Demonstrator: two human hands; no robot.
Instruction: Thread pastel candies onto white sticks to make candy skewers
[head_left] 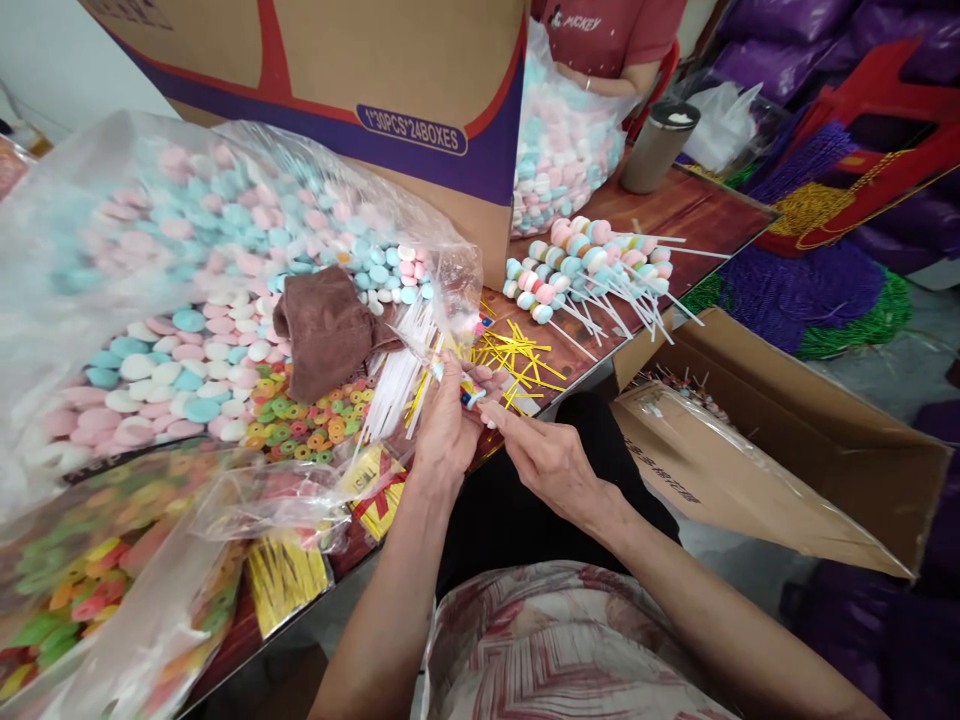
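Observation:
My left hand (444, 415) is closed on a small wrapped item (471, 393) with blue, white and red parts, at the table's front edge. Beside it, my right hand (544, 455) pinches at the item's lower end; its fingertips partly hide what they grip. Yellow twist ties (517, 360) lie scattered just beyond the hands. White sticks (397, 375) are piled to the left, next to a brown cloth (322, 335). Gummy rings (304, 420) and pastel round candies (176, 365) spread farther left. Finished-looking candy skewers (592, 265) are stacked at the back right.
A large cardboard box (315, 70) stands behind the candies. A person (607, 45) sits beyond it near a bag of candies (562, 150) and a tumbler (658, 148). An open carton (810, 440) is at the right, below table height.

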